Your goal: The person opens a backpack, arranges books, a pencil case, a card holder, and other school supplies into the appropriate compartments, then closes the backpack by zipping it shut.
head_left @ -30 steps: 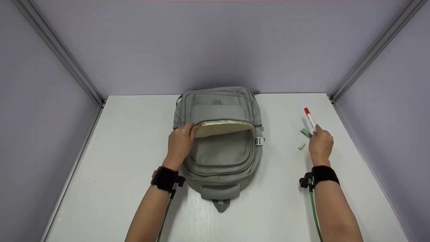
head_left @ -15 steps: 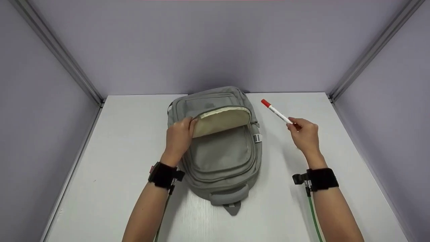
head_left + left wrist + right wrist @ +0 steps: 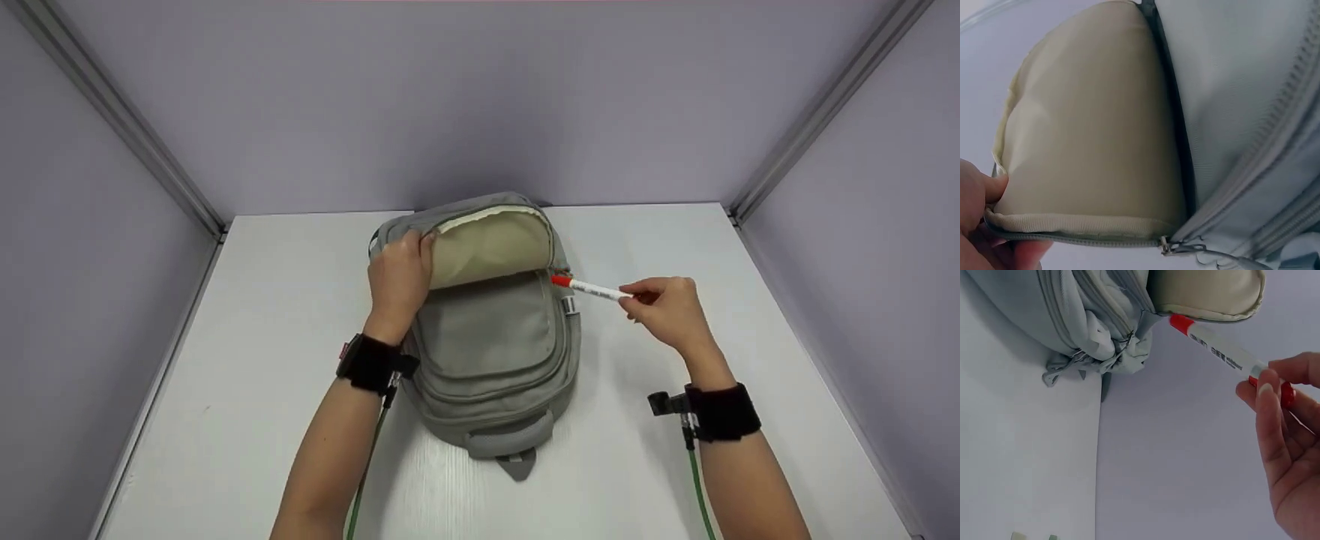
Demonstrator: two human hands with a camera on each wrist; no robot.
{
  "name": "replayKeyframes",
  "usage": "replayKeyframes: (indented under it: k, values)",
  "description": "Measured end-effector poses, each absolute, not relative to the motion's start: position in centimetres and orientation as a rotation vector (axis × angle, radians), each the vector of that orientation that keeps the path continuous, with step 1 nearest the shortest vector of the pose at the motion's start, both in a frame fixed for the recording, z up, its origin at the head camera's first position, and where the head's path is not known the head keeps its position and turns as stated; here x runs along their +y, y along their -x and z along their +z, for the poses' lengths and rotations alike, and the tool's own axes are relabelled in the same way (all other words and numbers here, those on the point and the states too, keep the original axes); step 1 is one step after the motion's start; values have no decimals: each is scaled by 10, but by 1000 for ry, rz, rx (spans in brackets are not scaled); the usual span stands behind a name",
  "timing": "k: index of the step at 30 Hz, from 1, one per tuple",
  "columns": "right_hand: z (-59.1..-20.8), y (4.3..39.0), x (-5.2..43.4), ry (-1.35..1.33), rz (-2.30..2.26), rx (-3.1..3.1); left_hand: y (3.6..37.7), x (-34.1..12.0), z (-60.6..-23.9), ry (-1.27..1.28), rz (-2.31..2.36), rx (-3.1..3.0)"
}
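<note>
A grey backpack (image 3: 487, 330) lies on the table with its front pocket unzipped. My left hand (image 3: 401, 277) pinches the edge of the pocket flap (image 3: 491, 244) and holds it raised, showing the cream lining. In the left wrist view, the thumb and fingers grip the flap's zipped rim, and a zipper pull (image 3: 1165, 246) sits at its lower corner. My right hand (image 3: 667, 311) pinches a white whiteboard marker (image 3: 596, 290) by its rear end. The marker's red cap points left, at the right side of the pocket opening; whether it touches the bag I cannot tell.
Two small pieces, one pale (image 3: 1018, 535) and one green (image 3: 1053, 537), lie on the white table (image 3: 285, 360), visible at the bottom of the right wrist view. Grey-lilac panels (image 3: 480, 105) enclose the table at back and sides. Green cables run along both forearms.
The right hand has lifted the marker off the table and carried it left to the backpack, its cap turning leftward. The left hand has raised the flap higher, and the bag has rotated slightly.
</note>
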State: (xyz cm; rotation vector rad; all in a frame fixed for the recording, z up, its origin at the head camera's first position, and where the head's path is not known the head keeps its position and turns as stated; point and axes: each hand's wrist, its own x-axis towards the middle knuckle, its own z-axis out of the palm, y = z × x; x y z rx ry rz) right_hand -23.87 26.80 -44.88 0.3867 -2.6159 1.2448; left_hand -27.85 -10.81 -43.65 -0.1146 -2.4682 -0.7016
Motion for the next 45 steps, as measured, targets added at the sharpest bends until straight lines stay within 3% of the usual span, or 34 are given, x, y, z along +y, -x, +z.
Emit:
replayKeyframes:
  k: [12,26,32,40,45]
  values:
    - [-482,254,220,-378,1621,-2641,280,-103,-429,111,-644,-2489]
    - [-493,265,156,-97,1303,-2749,277,-101,-431,131,-783,-2510]
    - [-496,264,142,-232,1371,-2766,278,-100,-430,125,-767,-2507]
    - [-491,258,150,-509,1380,-2919,279,-101,-433,127,-771,-2499]
    - [-485,260,183,-447,1317,-2759,280,-105,-435,133,-761,-2507]
